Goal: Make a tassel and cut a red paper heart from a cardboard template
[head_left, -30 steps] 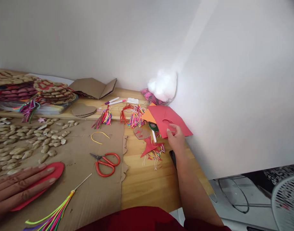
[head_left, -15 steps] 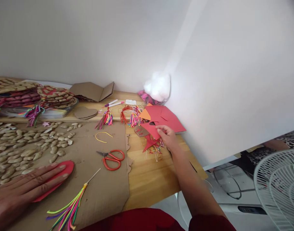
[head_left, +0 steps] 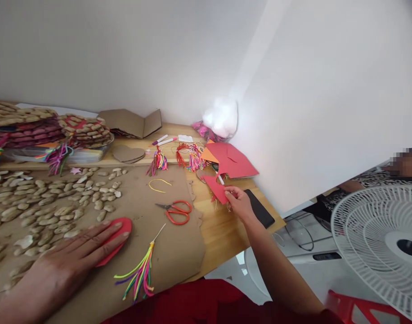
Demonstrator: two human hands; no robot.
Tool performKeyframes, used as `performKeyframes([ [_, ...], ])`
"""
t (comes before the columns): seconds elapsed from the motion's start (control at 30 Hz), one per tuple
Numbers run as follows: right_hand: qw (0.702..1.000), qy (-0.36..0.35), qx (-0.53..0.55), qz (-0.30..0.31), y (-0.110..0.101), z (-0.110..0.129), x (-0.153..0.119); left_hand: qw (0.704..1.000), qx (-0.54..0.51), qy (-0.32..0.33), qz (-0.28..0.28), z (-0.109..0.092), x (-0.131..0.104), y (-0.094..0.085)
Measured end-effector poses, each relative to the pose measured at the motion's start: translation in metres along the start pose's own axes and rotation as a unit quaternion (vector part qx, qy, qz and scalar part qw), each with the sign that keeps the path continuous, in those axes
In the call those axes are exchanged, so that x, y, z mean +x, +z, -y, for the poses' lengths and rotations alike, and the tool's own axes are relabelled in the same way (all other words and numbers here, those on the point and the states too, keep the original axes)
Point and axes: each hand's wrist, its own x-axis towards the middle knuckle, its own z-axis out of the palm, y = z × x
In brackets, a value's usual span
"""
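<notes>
My left hand (head_left: 81, 254) lies flat, fingers stretched out, over a red rounded cutout (head_left: 120, 238) on the cardboard sheet (head_left: 179, 265). At the right, my right hand (head_left: 239, 202) pinches the edge of a red paper scrap (head_left: 215, 189) with a curved notch cut from it. More red paper (head_left: 239, 162) lies just behind, beside an orange piece (head_left: 209, 154). Between my hands are orange-handled scissors (head_left: 179, 212), a multicoloured thread tassel (head_left: 143, 272) and a bent yellow cord (head_left: 160, 184). Many loose peanuts (head_left: 64, 191) cover the cardboard's left side.
Peanut-covered pieces (head_left: 24, 117) are stacked at the back left on a clear plastic box (head_left: 81, 155). Cardboard hearts (head_left: 128, 154), tassels (head_left: 158, 159) and markers (head_left: 167, 141) line the back. A black phone (head_left: 260, 209) lies by my right arm. A white fan (head_left: 378, 238) and another person (head_left: 354, 185) are at right.
My right hand has drawn the red scrap toward me, away from the red paper behind it. The view has turned rightward, bringing the phone into sight. My left hand stays flat on the cutout.
</notes>
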Motion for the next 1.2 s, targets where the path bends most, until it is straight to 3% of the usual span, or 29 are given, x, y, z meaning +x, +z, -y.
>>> performKeyframes([
  [0.1, 0.997, -0.018, 0.011, -0.073, 0.008, 0.007, -0.009, 0.998, 0.014, 0.055, 0.022, 0.008, -0.004, 0.001],
  [0.27, 0.981, -0.040, 0.019, -0.189, 0.016, 0.016, -0.018, 0.997, 0.022, 0.067, -0.018, 0.012, -0.006, 0.012],
  [0.37, 0.974, -0.046, -0.011, -0.222, 0.024, 0.012, -0.037, 0.995, 0.033, 0.087, -0.048, 0.011, -0.004, 0.017],
  [0.53, 0.969, -0.077, -0.111, -0.208, 0.043, -0.007, -0.086, 0.996, 0.039, 0.076, -0.008, 0.003, 0.005, 0.005],
  [0.63, 0.961, -0.099, -0.165, -0.200, 0.052, -0.014, -0.100, 0.998, 0.031, 0.058, 0.010, -0.002, 0.008, -0.002],
  [0.83, 0.944, -0.133, -0.243, -0.178, 0.056, -0.017, -0.094, 0.998, 0.001, 0.042, 0.053, 0.000, 0.010, -0.003],
  [1.2, 0.929, -0.160, -0.300, -0.146, 0.057, -0.019, -0.093, 0.996, -0.041, 0.040, 0.061, 0.003, 0.011, -0.009],
])
